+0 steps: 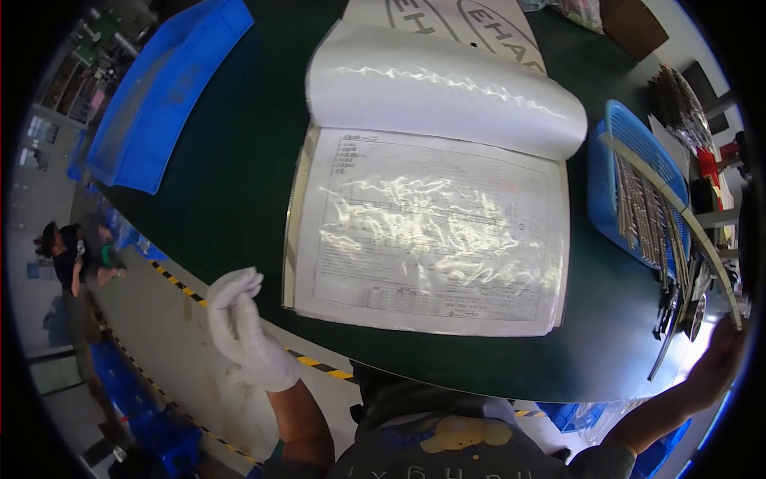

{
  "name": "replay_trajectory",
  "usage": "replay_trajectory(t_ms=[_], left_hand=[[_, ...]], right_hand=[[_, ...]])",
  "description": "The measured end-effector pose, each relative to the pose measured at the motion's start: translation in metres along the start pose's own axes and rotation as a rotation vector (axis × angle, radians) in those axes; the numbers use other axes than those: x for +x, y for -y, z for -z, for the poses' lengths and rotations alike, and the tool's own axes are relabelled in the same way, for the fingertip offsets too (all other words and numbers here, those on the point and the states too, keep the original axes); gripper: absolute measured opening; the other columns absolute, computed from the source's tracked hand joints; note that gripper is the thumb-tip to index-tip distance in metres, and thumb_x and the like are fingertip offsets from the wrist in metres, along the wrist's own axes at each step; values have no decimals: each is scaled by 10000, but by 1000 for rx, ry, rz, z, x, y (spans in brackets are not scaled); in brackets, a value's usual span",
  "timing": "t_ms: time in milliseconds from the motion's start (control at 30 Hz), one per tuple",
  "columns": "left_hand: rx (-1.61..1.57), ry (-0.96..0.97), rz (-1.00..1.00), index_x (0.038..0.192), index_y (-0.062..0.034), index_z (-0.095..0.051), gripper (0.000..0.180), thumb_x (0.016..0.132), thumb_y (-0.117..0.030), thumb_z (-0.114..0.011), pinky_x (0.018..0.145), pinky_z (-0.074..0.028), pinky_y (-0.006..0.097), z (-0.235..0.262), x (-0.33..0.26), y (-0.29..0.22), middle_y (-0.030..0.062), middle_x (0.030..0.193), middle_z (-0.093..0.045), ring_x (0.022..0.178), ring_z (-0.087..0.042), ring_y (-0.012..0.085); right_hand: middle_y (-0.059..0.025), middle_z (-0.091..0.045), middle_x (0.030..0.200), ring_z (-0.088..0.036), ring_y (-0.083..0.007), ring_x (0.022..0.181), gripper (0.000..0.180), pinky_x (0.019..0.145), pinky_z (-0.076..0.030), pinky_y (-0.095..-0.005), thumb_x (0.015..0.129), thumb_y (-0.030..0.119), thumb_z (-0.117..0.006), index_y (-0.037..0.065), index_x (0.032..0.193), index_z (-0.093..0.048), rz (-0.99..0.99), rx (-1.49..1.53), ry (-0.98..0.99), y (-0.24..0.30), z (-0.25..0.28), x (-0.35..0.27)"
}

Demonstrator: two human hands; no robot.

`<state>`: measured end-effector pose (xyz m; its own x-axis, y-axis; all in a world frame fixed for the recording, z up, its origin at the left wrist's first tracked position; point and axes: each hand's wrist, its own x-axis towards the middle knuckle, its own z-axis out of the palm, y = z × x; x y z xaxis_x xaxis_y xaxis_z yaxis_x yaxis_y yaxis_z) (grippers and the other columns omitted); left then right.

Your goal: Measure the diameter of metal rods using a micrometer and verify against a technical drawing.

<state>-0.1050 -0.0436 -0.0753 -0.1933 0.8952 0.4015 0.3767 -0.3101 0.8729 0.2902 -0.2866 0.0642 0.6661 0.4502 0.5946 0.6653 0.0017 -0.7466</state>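
My left hand [249,331], in a white glove, hangs beside the table's near left edge. Its fingers are curled and pressed together, and nothing shows in them. At the far right rim my bare right hand [718,355] closes at the lower end of a long pale flat strip [678,203]; its fingertips are partly lost in the dark edge. The strip bends down across a blue basket [604,191] holding several thin brown strips [642,207]. Between the hands an open folder of plastic sleeves [439,231] shows a printed sheet, its upper sleeve curled back.
On the dark green table [239,160] a long blue bin [152,96] stands at the far left. Beyond the folder lies a printed white board [503,28], with a brown box [633,28] at the back right. A person [72,255] is off to the left.
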Motion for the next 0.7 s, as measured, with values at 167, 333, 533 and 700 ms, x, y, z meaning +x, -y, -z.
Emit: replay_trajectory(t_ms=[167, 333, 533, 700], left_hand=[[-18, 204, 3, 971, -1, -600, 145, 878, 7, -488, 859, -453, 308, -7, -20, 3, 126, 1022, -598, 938, -570, 211], [191, 363, -176, 996, -34, -611, 184, 827, 31, -578, 774, -465, 330, -11, -30, -2, 114, 1027, -606, 901, -571, 256], [311, 318, -280, 983, -52, -628, 219, 782, 34, -620, 721, -461, 335, -17, -31, 2, 96, 1013, -604, 897, -556, 255], [333, 353, -357, 988, -57, -639, 246, 753, 14, -645, 684, -467, 343, -21, -32, -6, 96, 994, -599, 828, -568, 257]], right_hand=[[10, -432, 543, -370, -66, 459, 350, 447, -292, -211, 975, 319, -488, -2, 854, -557, -626, 475, 433, -26, -113, -98], [-34, -523, 591, -444, -113, 480, 323, 478, -351, -254, 971, 254, -480, -11, 809, -568, -607, 205, 696, -27, -134, -105], [-126, -542, 592, -514, -274, 483, 235, 491, -405, -347, 887, 91, -505, -16, 686, -564, -165, -2, 958, -36, -142, -101], [-104, -532, 570, -510, -264, 476, 246, 470, -382, -348, 869, 105, -518, 17, 640, -539, -74, -29, 925, -40, -138, -102]])
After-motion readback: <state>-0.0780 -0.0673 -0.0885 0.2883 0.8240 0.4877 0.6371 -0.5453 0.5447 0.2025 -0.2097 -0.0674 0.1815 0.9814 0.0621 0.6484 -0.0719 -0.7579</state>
